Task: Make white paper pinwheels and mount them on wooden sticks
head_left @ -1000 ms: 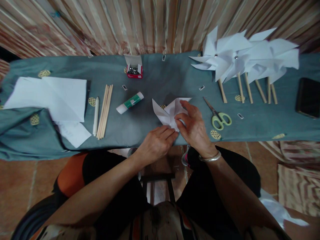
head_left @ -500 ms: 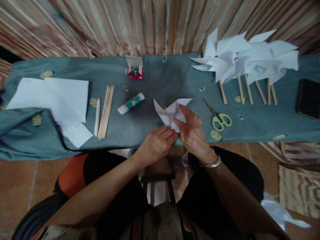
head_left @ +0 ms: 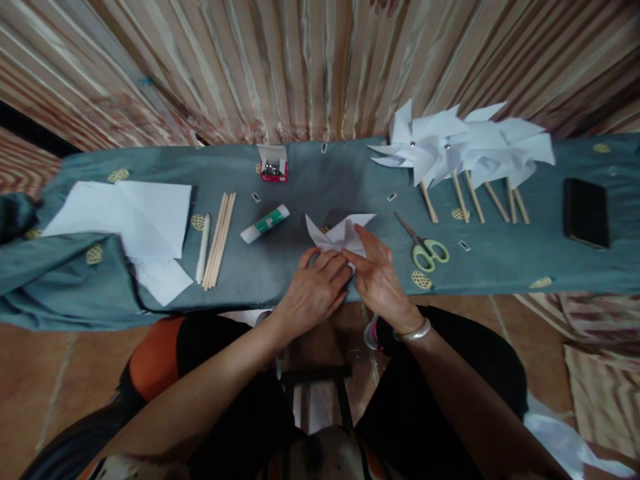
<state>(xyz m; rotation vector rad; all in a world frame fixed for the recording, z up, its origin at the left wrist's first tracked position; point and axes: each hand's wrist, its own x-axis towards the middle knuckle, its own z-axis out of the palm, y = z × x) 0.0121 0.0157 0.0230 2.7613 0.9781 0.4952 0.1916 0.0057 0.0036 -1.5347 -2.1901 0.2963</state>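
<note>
Two bare hands on one bit of folding here, all from the head cam. The white paper pinwheel sits mid-table near the front edge of the teal cloth, its far points sticking up. Left hand has its fingers bent over the near part; can't tell if it's gripping or just pressing. Right hand, with a silver bracelet at the wrist, has thumb and forefinger spread on the paper's right side; can't tell if that's a pinch either. Off to the left: a green-and-white tube, wooden sticks and white sheets. Behind: a red box of metal bits. Right: green-handled scissors, and beyond them finished pinwheels on sticks, overlapping.
</note>
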